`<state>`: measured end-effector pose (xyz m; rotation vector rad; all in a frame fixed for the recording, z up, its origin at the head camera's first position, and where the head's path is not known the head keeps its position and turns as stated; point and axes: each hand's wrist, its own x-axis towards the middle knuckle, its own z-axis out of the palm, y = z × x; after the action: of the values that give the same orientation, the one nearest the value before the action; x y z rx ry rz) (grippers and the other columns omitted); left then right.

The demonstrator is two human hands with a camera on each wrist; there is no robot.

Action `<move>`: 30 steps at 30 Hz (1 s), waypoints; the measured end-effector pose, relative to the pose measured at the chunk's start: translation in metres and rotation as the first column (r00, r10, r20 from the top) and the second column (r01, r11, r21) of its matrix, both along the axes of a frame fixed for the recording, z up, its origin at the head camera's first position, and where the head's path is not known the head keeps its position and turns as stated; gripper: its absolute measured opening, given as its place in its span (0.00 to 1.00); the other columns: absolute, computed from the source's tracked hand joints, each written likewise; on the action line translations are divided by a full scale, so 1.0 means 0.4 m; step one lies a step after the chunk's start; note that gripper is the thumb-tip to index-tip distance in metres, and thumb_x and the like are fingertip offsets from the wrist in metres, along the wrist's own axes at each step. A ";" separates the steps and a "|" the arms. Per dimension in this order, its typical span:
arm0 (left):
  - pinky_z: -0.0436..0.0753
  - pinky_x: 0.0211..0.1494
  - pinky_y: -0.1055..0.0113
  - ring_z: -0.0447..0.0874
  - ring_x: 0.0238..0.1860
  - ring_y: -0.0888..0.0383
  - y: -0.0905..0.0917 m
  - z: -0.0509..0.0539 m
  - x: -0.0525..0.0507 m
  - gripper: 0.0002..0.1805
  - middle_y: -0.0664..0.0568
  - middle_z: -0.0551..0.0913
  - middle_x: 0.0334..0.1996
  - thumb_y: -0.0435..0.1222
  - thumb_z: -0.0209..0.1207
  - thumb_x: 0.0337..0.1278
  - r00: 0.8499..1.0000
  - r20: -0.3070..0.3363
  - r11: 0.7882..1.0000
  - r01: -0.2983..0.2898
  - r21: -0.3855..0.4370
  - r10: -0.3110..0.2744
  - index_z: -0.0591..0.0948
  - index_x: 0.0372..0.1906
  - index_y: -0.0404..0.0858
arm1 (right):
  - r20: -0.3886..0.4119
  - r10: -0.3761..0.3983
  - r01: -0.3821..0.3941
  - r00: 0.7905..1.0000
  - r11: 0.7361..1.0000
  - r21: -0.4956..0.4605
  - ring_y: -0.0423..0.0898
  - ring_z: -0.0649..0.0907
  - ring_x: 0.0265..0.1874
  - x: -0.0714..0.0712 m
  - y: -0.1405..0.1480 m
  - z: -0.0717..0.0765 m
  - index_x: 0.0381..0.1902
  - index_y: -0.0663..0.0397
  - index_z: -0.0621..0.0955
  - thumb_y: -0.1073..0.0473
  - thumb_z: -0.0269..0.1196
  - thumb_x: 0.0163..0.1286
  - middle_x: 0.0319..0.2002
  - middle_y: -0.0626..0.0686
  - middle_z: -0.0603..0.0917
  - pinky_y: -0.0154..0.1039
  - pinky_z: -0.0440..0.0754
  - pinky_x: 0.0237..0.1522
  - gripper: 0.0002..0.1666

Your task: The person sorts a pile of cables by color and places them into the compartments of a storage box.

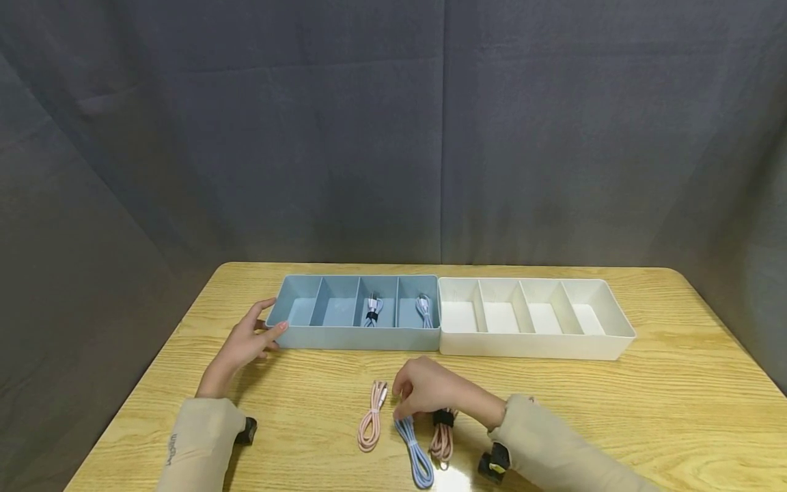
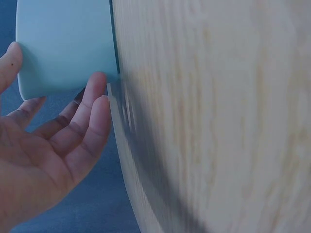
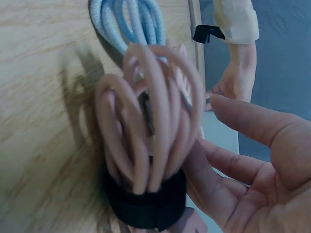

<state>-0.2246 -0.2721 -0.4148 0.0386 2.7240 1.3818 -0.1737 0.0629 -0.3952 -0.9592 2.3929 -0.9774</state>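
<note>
Grip unclear: right hand bends down at the far end of the blue cable, near side of the table, can't tell if it's pinching.
Left hand spread against left end of the blue tray; strapped pink cable hides some right fingers.

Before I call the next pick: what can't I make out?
Head: far end of the blue cable, hidden by the right hand.
Right wrist: whether it grips that; the near pink cable blocks the view.
Head: lower parts of stowed cables, behind the front wall of the blue tray.
</note>
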 end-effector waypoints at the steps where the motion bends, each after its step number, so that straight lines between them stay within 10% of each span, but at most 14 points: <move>1: 0.77 0.30 0.60 0.81 0.34 0.48 0.000 0.000 0.000 0.40 0.30 0.70 0.46 0.50 0.54 0.60 1.000 0.000 1.000 -0.003 0.000 0.003 0.51 0.70 0.39 | -0.004 -0.002 0.002 1.000 1.000 0.004 0.35 0.76 0.12 0.000 -0.002 -0.003 0.27 0.64 0.83 0.65 0.72 0.45 0.17 0.47 0.81 0.29 0.73 0.21 0.10; 30: 0.77 0.31 0.60 0.81 0.34 0.48 -0.001 0.000 0.000 0.40 0.30 0.70 0.47 0.50 0.54 0.60 1.000 0.005 1.000 0.007 0.013 -0.008 0.51 0.70 0.38 | 0.222 -0.044 0.092 0.974 0.974 -0.208 0.43 0.81 0.16 -0.005 0.028 -0.023 0.25 0.66 0.83 0.75 0.64 0.50 0.22 0.53 0.82 0.39 0.80 0.21 0.03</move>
<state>-0.2245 -0.2725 -0.4149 0.0463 2.7082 1.3960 -0.1758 0.0741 -0.4044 -0.7998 2.1827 -1.3204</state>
